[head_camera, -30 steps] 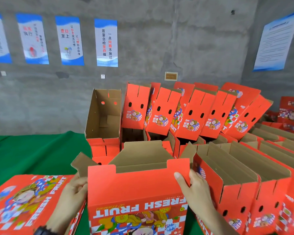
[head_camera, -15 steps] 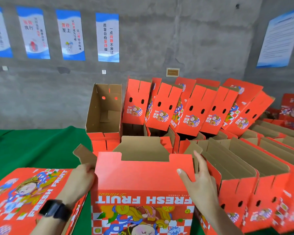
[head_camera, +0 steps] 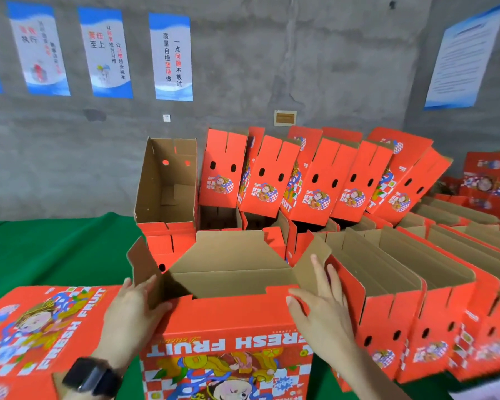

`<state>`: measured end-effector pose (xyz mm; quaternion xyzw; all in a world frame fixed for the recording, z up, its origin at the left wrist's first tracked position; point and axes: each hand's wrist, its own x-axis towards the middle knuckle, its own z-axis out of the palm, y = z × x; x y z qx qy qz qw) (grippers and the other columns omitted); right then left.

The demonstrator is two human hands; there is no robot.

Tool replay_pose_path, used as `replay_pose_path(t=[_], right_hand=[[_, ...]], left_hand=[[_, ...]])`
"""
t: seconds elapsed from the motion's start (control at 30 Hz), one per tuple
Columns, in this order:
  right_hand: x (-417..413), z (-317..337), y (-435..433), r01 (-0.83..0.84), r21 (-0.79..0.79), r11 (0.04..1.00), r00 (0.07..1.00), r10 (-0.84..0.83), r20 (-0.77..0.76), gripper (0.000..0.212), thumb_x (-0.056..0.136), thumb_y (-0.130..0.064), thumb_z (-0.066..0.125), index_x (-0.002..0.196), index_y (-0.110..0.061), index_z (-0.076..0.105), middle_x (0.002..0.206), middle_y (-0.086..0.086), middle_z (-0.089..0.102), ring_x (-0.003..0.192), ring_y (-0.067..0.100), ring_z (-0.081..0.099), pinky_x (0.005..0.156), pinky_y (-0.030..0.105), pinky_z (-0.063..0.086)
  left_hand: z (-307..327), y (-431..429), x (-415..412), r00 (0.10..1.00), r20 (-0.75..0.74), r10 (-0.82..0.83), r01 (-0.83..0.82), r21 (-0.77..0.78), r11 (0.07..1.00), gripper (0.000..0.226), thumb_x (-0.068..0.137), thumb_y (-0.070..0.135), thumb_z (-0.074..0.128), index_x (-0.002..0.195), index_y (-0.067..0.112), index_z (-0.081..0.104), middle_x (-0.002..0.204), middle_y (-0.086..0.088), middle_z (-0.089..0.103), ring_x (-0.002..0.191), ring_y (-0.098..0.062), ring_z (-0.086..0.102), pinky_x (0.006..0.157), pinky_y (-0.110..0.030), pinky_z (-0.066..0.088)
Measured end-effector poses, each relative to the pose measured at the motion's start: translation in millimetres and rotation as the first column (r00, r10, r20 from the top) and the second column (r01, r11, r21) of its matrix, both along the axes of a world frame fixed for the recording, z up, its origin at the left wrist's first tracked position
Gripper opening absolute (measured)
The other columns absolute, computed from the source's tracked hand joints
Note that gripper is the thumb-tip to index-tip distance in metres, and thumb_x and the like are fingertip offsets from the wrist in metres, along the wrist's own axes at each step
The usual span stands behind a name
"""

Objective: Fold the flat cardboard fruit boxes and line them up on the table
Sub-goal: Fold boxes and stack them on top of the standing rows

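Since half a second ago the box has spread wider, and its brown corrugated inside now shows. The left hand grips its left end flap, thumb in front and fingers behind. The right hand lies flat and spread against its right end flap, holding nothing. Just right of the box, folded boxes stand touching in a row. Left of it lies a flat printed box, with bare green cloth beyond. The outside is glossy red, the inside matte.

Wall posters, green table cover, concrete wall
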<state>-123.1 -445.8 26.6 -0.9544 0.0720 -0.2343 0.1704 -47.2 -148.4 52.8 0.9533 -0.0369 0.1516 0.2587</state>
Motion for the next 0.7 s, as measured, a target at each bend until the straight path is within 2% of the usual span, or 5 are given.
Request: replay_pose_path(t=[0.1, 0.23, 0.37, 0.5, 0.7], right_hand=[[4, 2, -2, -0.087, 0.079, 0.993, 0.991, 0.079, 0.109, 0.029, 0.092, -0.034, 0.057, 0.12, -0.033, 0.064, 0.158, -0.018, -0.016, 0.143, 0.002, -0.018, 0.116, 0.02, 0.003], [5, 8, 7, -0.277, 0.258, 0.925, 0.929, 0.189, 0.318, 0.088, 0.084, -0.007, 0.068, 0.145, -0.048, 0.019, 0.154, -0.023, -0.025, 0.144, -0.005, -0.008, 0.11, 0.021, 0.017], [8, 5, 12, -0.254, 0.341, 0.905, 0.93, 0.133, 0.343, 0.11, 0.082, -0.006, 0.071, 0.141, -0.058, -0.006, 0.154, -0.029, -0.019, 0.141, -0.012, -0.011, 0.105, 0.004, 0.004], [10, -1, 7, -0.232, 0.405, 0.884, 0.954, 0.126, 0.272, 0.112, 0.083, -0.012, 0.071, 0.137, -0.06, -0.014, 0.15, -0.036, -0.008, 0.133, -0.023, -0.005, 0.109, 0.008, 0.003], [10, 2, 4, -0.288, 0.388, 0.876, 0.955, 0.234, 0.181, 0.082, 0.088, -0.011, 0.066, 0.14, -0.05, 0.017, 0.135, -0.038, 0.034, 0.124, -0.013, 0.034, 0.108, 0.018, 0.026]], left_hand=[[3, -2, 4, 0.997, 0.049, -0.063, 0.055, 0.145, 0.988, 0.055, 0.075, 0.02, 0.077, 0.126, 0.011, 0.058, 0.139, -0.015, 0.049, 0.132, -0.042, 0.035, 0.108, -0.045, 0.033], [2, 1, 1, 0.934, 0.225, -0.278, 0.273, 0.052, 0.961, 0.102, 0.071, -0.003, 0.075, 0.15, 0.026, 0.017, 0.158, 0.003, 0.014, 0.146, -0.022, 0.012, 0.118, -0.033, 0.015], [0, 3, -2, 0.837, 0.317, -0.446, 0.458, 0.041, 0.888, 0.12, 0.066, -0.013, 0.074, 0.147, 0.041, 0.004, 0.147, 0.012, 0.023, 0.131, 0.009, 0.018, 0.105, 0.0, 0.007], [-5, 4, 2, 0.86, 0.3, -0.412, 0.41, 0.071, 0.909, 0.124, 0.069, -0.007, 0.076, 0.146, 0.04, -0.01, 0.135, 0.01, 0.03, 0.124, -0.001, 0.028, 0.102, -0.004, 0.011], [3, 2, 5, 0.838, 0.215, -0.502, 0.483, 0.138, 0.865, 0.07, 0.078, -0.004, 0.066, 0.14, 0.019, 0.044, 0.118, 0.009, 0.043, 0.114, -0.015, 0.046, 0.099, -0.014, 0.028]])
